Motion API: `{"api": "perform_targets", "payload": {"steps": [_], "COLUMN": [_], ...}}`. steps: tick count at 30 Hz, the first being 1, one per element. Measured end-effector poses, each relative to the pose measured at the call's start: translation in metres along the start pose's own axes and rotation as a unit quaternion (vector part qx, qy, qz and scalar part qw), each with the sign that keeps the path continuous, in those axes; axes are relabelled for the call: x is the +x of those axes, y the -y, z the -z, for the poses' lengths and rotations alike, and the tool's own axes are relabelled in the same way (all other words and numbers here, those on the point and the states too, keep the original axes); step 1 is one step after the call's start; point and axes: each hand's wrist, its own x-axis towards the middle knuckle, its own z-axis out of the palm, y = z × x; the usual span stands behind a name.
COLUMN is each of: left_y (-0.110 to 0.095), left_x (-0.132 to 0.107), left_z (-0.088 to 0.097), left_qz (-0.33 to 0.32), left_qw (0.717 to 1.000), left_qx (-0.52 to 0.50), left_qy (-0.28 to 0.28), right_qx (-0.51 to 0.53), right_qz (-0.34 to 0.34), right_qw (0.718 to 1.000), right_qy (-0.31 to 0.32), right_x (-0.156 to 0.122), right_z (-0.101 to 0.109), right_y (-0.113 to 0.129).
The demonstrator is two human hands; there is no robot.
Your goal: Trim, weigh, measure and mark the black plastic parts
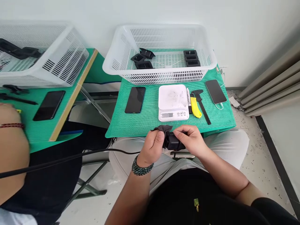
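Over my lap, at the table's near edge, my left hand (153,146) is closed on a dark grey cloth (162,128) and presses it against a black plastic part (173,142). My right hand (191,139) is closed round that same part from the right. A white digital scale (173,102) stands just beyond my hands on the green mat (140,120). Several similar black parts (191,58) lie in the white basket (159,34) at the back of the table.
A black phone (135,99) lies left of the scale; a marker (188,99), a yellow utility knife (195,107), a black caliper (202,104) and a charging phone (215,91) lie to its right. Another person's arm (11,150) is at a second table with a basket (39,56) and phone (49,105).
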Motion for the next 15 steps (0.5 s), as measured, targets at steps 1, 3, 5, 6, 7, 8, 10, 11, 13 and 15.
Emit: {"api": "perform_targets", "payload": {"steps": [1,3,5,6,7,8,10,11,13,15], "left_y": [0.0,0.001,0.001,0.0,0.0,-0.001,-0.002,-0.003,-0.004,-0.005], "left_x": [0.0,-0.001,-0.001,0.0,0.0,0.001,0.002,0.003,0.002,0.002], "left_z": [-0.003,-0.009,-0.013,-0.015,-0.016,-0.016,-0.017,-0.017,-0.019,-0.021], "left_qz": [-0.003,-0.006,-0.005,-0.006,-0.008,-0.011,-0.016,-0.016,-0.009,-0.006], "left_qw": [1.0,1.0,0.999,0.999,1.0,1.0,1.0,1.0,0.999,0.999], "left_qx": [0.006,0.013,0.007,0.002,-0.003,-0.007,-0.011,-0.011,-0.01,-0.009], "left_qy": [-0.007,-0.025,-0.036,-0.035,-0.03,-0.024,-0.016,-0.019,-0.036,-0.035], "right_qx": [0.002,0.02,0.052,0.064,0.071,0.07,0.06,0.059,0.073,0.085], "right_qz": [-0.003,-0.013,-0.031,-0.038,-0.043,-0.046,-0.045,-0.044,-0.043,-0.045], "right_qw": [1.0,0.999,0.997,0.996,0.995,0.995,0.996,0.996,0.995,0.993], "right_qy": [-0.008,-0.032,-0.052,-0.058,-0.058,-0.052,-0.041,-0.041,-0.056,-0.07], "right_x": [-0.001,-0.001,0.0,0.0,0.0,0.0,0.001,0.001,0.002,0.002], "right_z": [-0.001,-0.002,-0.002,-0.002,-0.001,-0.001,0.0,0.001,0.003,0.005], "right_y": [-0.001,-0.004,-0.007,-0.008,-0.008,-0.009,-0.008,-0.007,-0.005,-0.004]}}
